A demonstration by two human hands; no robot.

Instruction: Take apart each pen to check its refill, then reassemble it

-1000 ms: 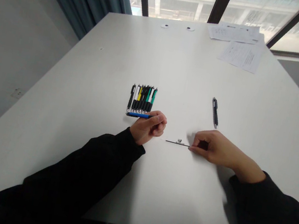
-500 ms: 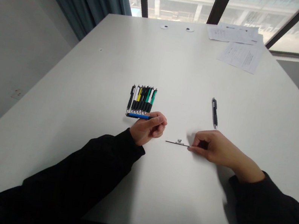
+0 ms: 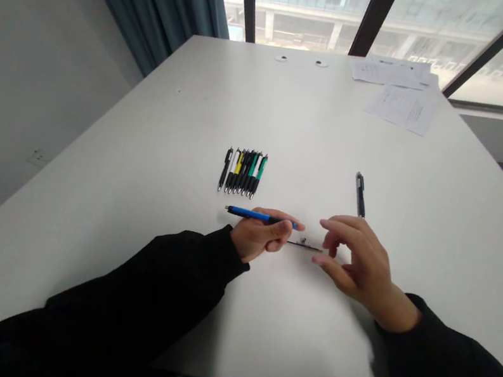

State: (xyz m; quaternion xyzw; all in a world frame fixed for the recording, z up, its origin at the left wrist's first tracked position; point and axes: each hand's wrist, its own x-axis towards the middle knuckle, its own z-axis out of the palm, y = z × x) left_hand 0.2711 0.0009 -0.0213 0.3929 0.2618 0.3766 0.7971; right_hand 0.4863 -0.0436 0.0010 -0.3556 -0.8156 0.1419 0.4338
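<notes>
My left hand [image 3: 263, 235] is closed around a blue pen [image 3: 250, 213] with a dark grip, held level just above the table. The pen's front end shows between the thumb and fingers. Beside that hand, on the tabletop, lies a thin dark pen refill [image 3: 311, 247], its left end hidden behind the fingers. Small metallic pen parts [image 3: 303, 241] rest against the refill. My right hand [image 3: 356, 254] hovers at the refill's right end, thumb and fingers apart, with nothing between them.
A row of several pens [image 3: 243, 173] in black, white, yellow and green lies beyond my left hand. One dark pen [image 3: 360, 194] lies alone behind my right hand. Papers [image 3: 406, 98] and two white oval pieces [image 3: 281, 58] are at the table's far edge, by the windows.
My right hand has let go of the refill and opened its fingers. My left hand has shifted right with the blue pen, bringing its front end into view. The camera view has tilted slightly.
</notes>
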